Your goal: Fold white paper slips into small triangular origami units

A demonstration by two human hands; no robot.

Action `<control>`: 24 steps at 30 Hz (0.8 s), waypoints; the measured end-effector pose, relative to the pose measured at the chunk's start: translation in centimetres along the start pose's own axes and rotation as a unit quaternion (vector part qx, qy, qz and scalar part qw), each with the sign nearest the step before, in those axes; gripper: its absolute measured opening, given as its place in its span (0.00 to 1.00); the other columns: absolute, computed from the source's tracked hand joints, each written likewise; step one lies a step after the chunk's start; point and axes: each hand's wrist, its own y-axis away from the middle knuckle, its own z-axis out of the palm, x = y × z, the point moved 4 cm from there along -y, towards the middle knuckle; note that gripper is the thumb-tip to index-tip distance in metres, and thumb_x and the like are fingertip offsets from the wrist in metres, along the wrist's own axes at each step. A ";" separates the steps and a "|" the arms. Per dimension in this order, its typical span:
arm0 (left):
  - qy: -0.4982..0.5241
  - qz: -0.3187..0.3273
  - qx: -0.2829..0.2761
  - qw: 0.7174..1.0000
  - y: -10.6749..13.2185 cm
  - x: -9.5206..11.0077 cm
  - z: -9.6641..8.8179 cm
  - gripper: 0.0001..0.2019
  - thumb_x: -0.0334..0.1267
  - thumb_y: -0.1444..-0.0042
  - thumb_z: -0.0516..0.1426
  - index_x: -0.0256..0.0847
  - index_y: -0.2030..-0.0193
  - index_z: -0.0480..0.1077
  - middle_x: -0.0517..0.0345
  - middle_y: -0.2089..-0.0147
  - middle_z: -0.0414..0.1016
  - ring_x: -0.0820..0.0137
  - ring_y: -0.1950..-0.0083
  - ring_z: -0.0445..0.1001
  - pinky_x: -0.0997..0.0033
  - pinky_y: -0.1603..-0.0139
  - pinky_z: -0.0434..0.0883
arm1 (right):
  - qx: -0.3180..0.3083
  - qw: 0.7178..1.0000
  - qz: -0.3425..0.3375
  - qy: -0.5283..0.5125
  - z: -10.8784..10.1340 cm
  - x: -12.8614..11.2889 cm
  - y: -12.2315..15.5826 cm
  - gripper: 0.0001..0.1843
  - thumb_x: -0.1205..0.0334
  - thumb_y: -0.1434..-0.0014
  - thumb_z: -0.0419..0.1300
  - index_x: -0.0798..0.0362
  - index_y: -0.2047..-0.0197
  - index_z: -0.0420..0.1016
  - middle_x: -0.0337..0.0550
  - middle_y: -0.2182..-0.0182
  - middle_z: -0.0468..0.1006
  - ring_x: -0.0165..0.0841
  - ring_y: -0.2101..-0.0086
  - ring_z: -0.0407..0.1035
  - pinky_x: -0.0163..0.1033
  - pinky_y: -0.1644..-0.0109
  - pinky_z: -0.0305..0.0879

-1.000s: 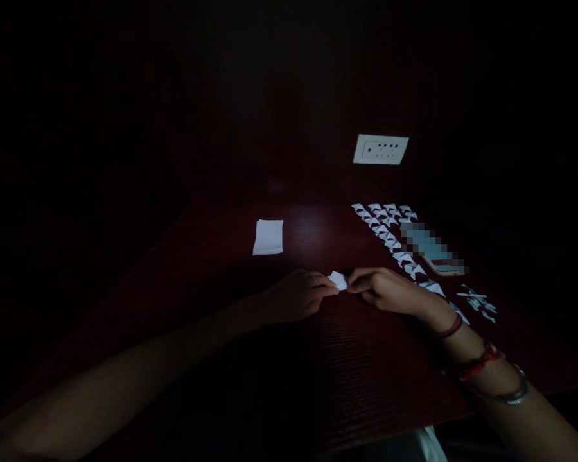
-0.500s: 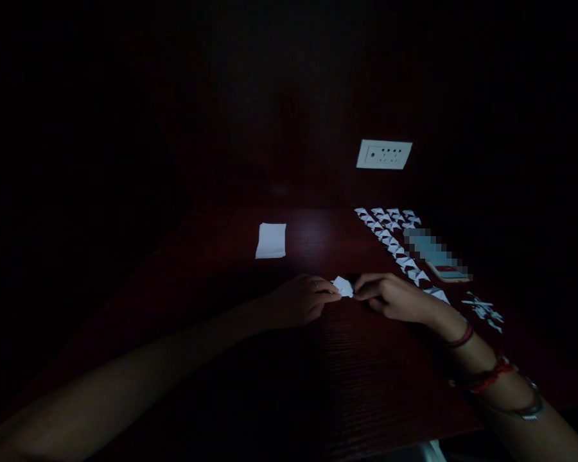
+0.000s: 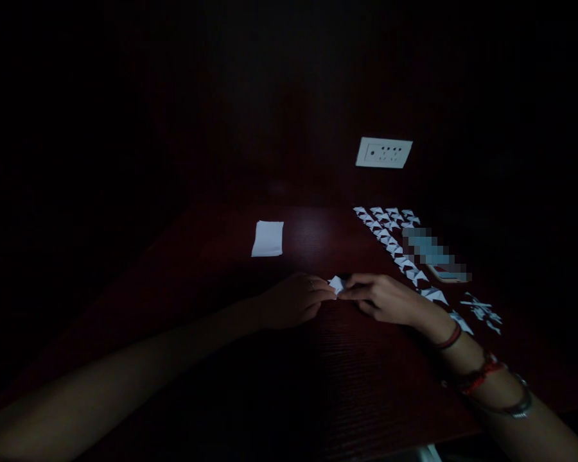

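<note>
A small white folded paper piece (image 3: 336, 284) sits between my two hands just above the dark red table (image 3: 347, 372). My left hand (image 3: 293, 299) pinches its left side with closed fingers; a ring shows on one finger. My right hand (image 3: 385, 298) pinches its right side, fingers pressed together. Bracelets circle my right wrist. The scene is very dark.
A white paper stack (image 3: 268, 239) lies further back on the left. Several small folded white pieces (image 3: 390, 237) lie in rows to the right, beside a blurred flat object (image 3: 433, 255). More paper scraps (image 3: 481, 311) lie at the far right. A wall socket (image 3: 383, 153) is behind.
Both hands stay pinched on the paper piece; my fingers have shifted slightly and less of the paper shows now. The view has wobbled a little.
</note>
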 end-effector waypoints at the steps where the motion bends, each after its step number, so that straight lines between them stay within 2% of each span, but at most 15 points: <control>1: -0.004 -0.001 -0.003 1.000 0.0 0.0 0.0 0.17 0.29 0.46 0.47 0.40 0.48 0.59 0.58 0.48 0.64 0.70 0.47 0.59 0.65 0.47 0.55 | 0.000 1.000 -0.001 0.004 0.0 0.0 0.0 0.22 0.73 0.48 0.50 0.46 0.51 0.67 0.41 0.59 0.68 0.30 0.61 0.66 0.37 0.57 0.64; 11: -0.010 0.001 -0.019 1.000 0.3 -0.2 -0.1 0.16 0.30 0.45 0.46 0.43 0.49 0.60 0.59 0.48 0.64 0.69 0.46 0.60 0.65 0.48 0.58 | -0.007 1.000 -0.006 -0.027 0.0 0.5 0.2 0.19 0.76 0.51 0.51 0.53 0.58 0.72 0.42 0.59 0.71 0.30 0.60 0.66 0.35 0.54 0.63; 17: -0.001 0.007 -0.003 1.000 0.4 -0.3 0.0 0.17 0.30 0.46 0.46 0.42 0.49 0.60 0.58 0.48 0.64 0.68 0.47 0.60 0.63 0.48 0.57 | 0.025 0.998 0.004 -0.063 -0.2 0.7 0.2 0.23 0.77 0.52 0.50 0.50 0.54 0.70 0.41 0.59 0.70 0.29 0.61 0.66 0.36 0.55 0.63; 20: 0.002 0.011 0.002 1.000 0.4 -0.2 0.0 0.17 0.29 0.46 0.46 0.41 0.49 0.60 0.57 0.48 0.64 0.68 0.47 0.60 0.63 0.48 0.58 | 0.012 0.999 0.006 -0.040 -0.1 0.6 0.2 0.24 0.76 0.52 0.50 0.48 0.53 0.69 0.41 0.57 0.68 0.30 0.61 0.66 0.37 0.56 0.63; 24: 0.006 0.006 0.006 1.000 0.3 -0.2 0.0 0.16 0.29 0.46 0.46 0.41 0.50 0.60 0.57 0.48 0.64 0.68 0.47 0.60 0.63 0.48 0.58 | -0.002 1.000 0.007 -0.027 -0.1 0.5 0.2 0.21 0.75 0.52 0.50 0.49 0.55 0.71 0.41 0.58 0.69 0.30 0.61 0.66 0.37 0.56 0.63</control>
